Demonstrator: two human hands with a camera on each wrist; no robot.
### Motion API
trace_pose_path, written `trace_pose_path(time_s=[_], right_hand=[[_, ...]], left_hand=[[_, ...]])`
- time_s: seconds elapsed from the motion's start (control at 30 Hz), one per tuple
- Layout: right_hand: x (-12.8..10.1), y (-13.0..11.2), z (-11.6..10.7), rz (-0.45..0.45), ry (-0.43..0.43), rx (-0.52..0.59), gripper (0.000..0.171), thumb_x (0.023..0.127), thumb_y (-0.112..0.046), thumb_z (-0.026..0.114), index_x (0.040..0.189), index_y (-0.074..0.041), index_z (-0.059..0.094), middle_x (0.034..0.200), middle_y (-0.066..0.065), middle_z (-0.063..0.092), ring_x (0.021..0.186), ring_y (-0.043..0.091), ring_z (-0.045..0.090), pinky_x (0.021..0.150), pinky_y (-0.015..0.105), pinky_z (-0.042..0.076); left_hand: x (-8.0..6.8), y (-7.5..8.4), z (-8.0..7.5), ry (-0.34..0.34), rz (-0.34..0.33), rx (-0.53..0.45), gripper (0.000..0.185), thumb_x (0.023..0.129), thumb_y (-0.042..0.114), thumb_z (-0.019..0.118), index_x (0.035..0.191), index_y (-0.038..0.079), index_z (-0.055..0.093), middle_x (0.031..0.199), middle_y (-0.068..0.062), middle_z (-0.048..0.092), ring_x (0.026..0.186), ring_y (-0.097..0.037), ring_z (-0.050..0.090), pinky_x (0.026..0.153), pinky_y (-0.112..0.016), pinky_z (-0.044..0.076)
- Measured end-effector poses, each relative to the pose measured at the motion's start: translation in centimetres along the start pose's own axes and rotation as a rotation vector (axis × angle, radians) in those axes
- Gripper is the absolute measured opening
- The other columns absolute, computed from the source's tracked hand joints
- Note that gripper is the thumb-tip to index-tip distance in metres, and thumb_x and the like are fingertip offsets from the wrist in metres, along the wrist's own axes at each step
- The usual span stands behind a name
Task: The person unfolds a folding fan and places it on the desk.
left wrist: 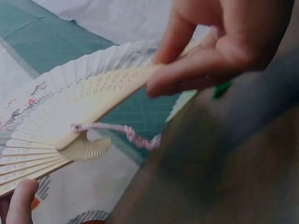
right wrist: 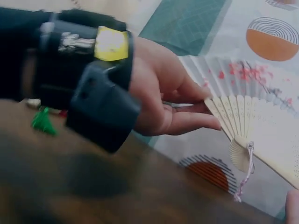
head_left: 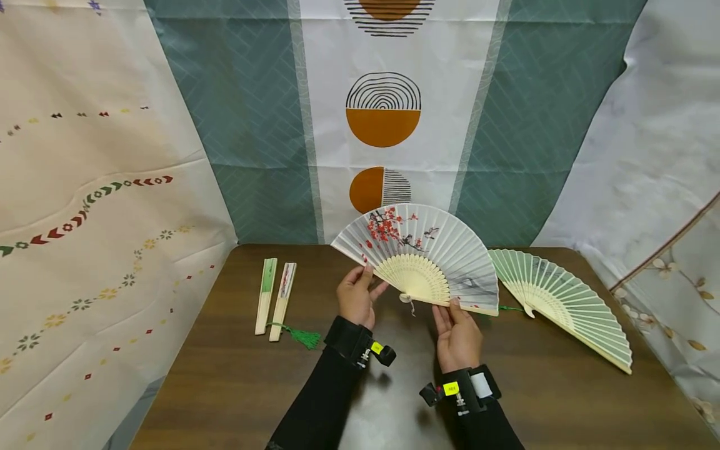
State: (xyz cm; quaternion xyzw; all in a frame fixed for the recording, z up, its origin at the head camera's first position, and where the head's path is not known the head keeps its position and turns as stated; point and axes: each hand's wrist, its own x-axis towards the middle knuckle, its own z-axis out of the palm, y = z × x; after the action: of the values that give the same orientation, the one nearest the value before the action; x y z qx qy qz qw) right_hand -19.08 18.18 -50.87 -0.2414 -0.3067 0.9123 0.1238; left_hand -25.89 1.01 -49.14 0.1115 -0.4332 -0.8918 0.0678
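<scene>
A white folding fan (head_left: 419, 262), painted with red blossoms on dark branches, is spread wide and held up over the table. My left hand (head_left: 357, 295) pinches its left outer rib; in the right wrist view that thumb and fingers (right wrist: 212, 122) close on the pale rib. My right hand (head_left: 460, 340) pinches the opposite outer rib, thumb on the near side. From the pivot dangles a short pinkish-white cord (left wrist: 133, 135). Just right of my right hand, a spread pale-green folding fan (head_left: 568, 303) lies on the table.
Two folded fans lie at the left of the brown table (head_left: 225, 394): one with a green strip (head_left: 269, 278), one with a patterned strip (head_left: 285, 284). A green tassel (head_left: 304, 337) lies beside them. A patterned cloth (head_left: 382, 156) hangs behind the table.
</scene>
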Motion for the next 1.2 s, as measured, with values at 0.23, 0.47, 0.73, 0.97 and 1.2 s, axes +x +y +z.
trace_pose_path(time_s=[0.23, 0.47, 0.73, 0.97, 1.2], right_hand=[[-2.7, -1.6, -4.0, -0.007, 0.027, -0.035, 0.010, 0.117, -0.016, 0.063, 0.113, -0.008, 0.068, 0.105, 0.001, 0.075, 0.095, 0.010, 0.081, 0.090, 0.027, 0.073], [-4.7, -3.2, -7.8, 0.070, 0.050, -0.048, 0.008, 0.119, -0.020, 0.060, 0.118, -0.014, 0.066, 0.102, 0.000, 0.077, 0.096, 0.011, 0.084, 0.090, 0.029, 0.073], [-6.1, -5.1, -10.5, 0.122, 0.081, -0.212, 0.017, 0.122, -0.024, 0.051, 0.118, -0.018, 0.066, 0.101, -0.004, 0.077, 0.098, 0.010, 0.083, 0.093, 0.025, 0.072], [-6.0, -6.8, -12.1, 0.170, 0.062, -0.301, 0.018, 0.124, -0.026, 0.040, 0.137, -0.017, 0.050, 0.099, -0.010, 0.079, 0.101, 0.004, 0.081, 0.098, 0.025, 0.070], [-5.6, -8.3, -13.4, 0.203, 0.047, -0.331, 0.020, 0.125, -0.024, 0.036, 0.142, -0.018, 0.045, 0.099, -0.014, 0.079, 0.102, 0.000, 0.080, 0.102, 0.021, 0.068]], left_hand=[[-1.7, -1.5, -0.4, -0.072, -0.141, 0.051, 0.011, 0.115, 0.005, 0.066, 0.110, 0.001, 0.074, 0.098, -0.004, 0.065, 0.098, -0.021, 0.067, 0.081, -0.032, 0.075], [-3.8, -3.4, -1.0, -0.121, -0.251, 0.109, 0.016, 0.116, 0.006, 0.064, 0.104, 0.003, 0.074, 0.095, -0.004, 0.065, 0.095, -0.018, 0.066, 0.083, -0.032, 0.074], [-4.4, -4.3, -0.7, -0.234, -0.365, 0.307, 0.009, 0.114, 0.008, 0.065, 0.110, 0.000, 0.067, 0.099, -0.003, 0.068, 0.083, -0.014, 0.070, 0.074, -0.033, 0.074], [-4.5, -4.1, 0.5, -0.279, -0.437, 0.435, 0.009, 0.110, 0.006, 0.068, 0.111, -0.002, 0.067, 0.089, -0.003, 0.068, 0.066, -0.009, 0.075, 0.058, -0.023, 0.067], [-4.5, -4.9, 1.8, -0.294, -0.463, 0.452, 0.012, 0.109, 0.002, 0.070, 0.102, 0.003, 0.061, 0.085, -0.005, 0.069, 0.059, -0.008, 0.075, 0.060, -0.023, 0.069]])
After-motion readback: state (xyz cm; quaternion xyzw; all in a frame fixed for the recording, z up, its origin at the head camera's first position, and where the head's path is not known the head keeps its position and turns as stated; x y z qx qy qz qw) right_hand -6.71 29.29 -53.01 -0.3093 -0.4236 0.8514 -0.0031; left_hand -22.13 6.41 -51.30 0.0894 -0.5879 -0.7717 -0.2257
